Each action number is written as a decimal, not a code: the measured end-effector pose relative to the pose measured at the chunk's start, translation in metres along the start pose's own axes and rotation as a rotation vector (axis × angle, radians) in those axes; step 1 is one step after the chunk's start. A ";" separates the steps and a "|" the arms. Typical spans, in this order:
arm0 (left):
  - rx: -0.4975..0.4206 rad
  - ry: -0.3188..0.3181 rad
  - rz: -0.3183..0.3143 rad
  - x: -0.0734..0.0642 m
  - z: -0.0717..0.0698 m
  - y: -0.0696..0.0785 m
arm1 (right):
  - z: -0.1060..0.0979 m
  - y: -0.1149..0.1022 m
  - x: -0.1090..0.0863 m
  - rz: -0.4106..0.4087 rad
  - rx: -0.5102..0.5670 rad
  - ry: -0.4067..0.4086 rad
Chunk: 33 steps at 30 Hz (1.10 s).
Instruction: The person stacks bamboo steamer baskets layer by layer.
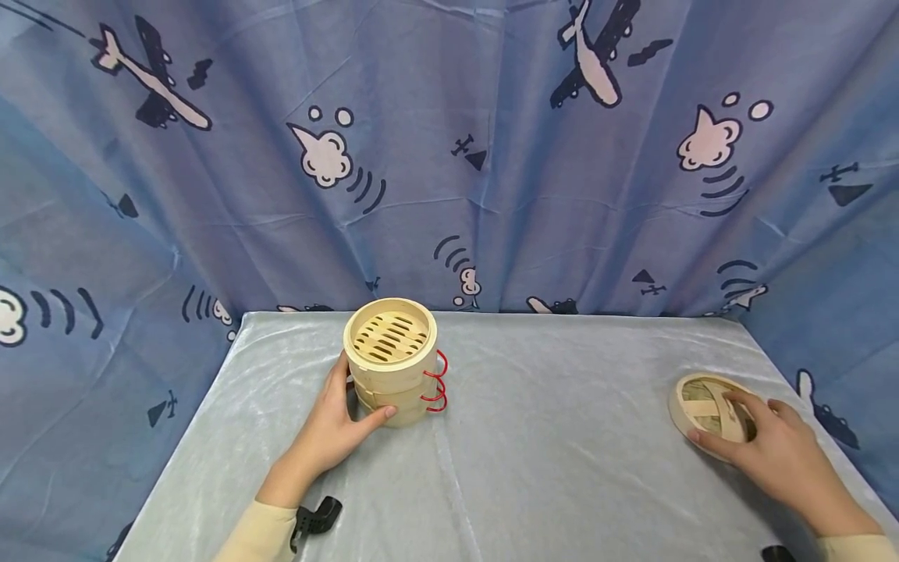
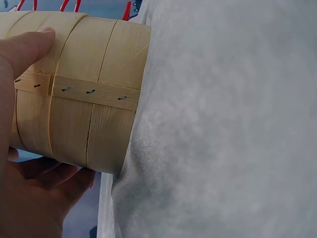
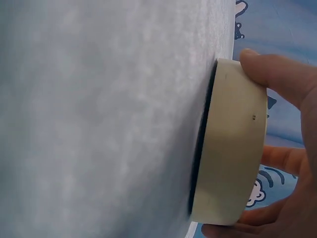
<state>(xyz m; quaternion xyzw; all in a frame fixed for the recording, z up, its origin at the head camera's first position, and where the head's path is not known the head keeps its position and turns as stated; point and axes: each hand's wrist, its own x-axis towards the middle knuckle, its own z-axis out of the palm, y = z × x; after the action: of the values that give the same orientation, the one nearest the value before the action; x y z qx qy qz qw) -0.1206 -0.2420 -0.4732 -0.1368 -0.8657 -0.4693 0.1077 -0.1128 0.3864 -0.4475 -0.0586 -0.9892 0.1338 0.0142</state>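
A round bamboo steamer with stacked tiers stands upright on the left half of the table, its slatted tray uncovered on top. My left hand grips it from the left, thumb across the front and fingers round the far side. Red rings stick out on its right. Far to the right, my right hand holds the woven bamboo steamer lid by its rim, thumb on the near edge. The right wrist view shows the lid's side wall close to the cloth; whether it touches I cannot tell.
A pale grey cloth covers the table, with a wide stretch of it between the two hands. Blue curtains printed with aeroplanes hang behind the table and along both sides.
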 end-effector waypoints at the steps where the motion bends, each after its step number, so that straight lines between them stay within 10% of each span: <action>1: 0.002 0.000 0.000 0.000 0.000 0.000 | -0.001 -0.001 0.000 -0.003 -0.003 0.006; 33: 0.018 -0.005 -0.013 0.000 -0.001 0.001 | -0.010 -0.092 0.016 -0.298 0.154 0.102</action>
<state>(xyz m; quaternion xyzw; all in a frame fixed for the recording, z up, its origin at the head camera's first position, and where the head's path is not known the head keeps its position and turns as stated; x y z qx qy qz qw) -0.1202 -0.2424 -0.4722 -0.1315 -0.8709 -0.4620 0.1039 -0.1386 0.3034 -0.4130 0.0832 -0.9718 0.2022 0.0885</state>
